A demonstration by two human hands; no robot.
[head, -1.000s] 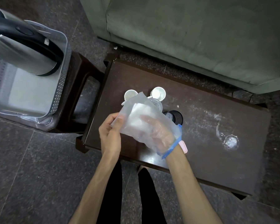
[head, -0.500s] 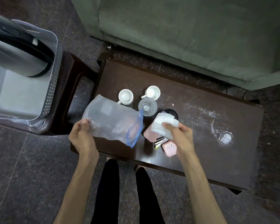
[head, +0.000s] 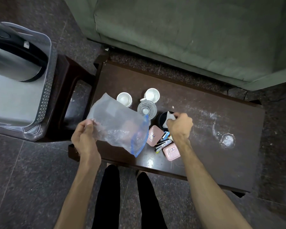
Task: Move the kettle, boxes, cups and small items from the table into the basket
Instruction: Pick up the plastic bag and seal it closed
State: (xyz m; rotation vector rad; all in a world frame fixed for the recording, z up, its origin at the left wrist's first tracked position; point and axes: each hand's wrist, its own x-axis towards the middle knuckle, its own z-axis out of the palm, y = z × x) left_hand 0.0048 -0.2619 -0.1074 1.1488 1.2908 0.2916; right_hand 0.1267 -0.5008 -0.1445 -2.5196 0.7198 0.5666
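My left hand (head: 85, 138) pinches the closed end of a clear plastic zip bag with a blue seal strip (head: 118, 125), thumb on top, fingers curled beneath. My right hand (head: 180, 125) is fisted around a crumpled white wad (head: 169, 117), knuckles up, directly above a round black dish (head: 162, 117). Both forearms reach in from the bottom edge, the left one angled toward the table's left end, the bag hanging out over the dark brown wooden table (head: 205, 146) with its blue mouth pointing right.

Behind the bag stand 2 white cups (head: 124, 99), and a clear glass tumbler (head: 147, 109) sits just beside them. 2 pink lidded boxes (head: 154, 135) lie near the front edge with a heap of small sachets (head: 163, 143) between them. The table's right half is bare except for a small clear lid (head: 228, 140). The steel kettle with a black handle (head: 13, 63) already sits in the grey plastic basket (head: 45, 90), which rests on a dark stool (head: 68, 96) off the table's left end.
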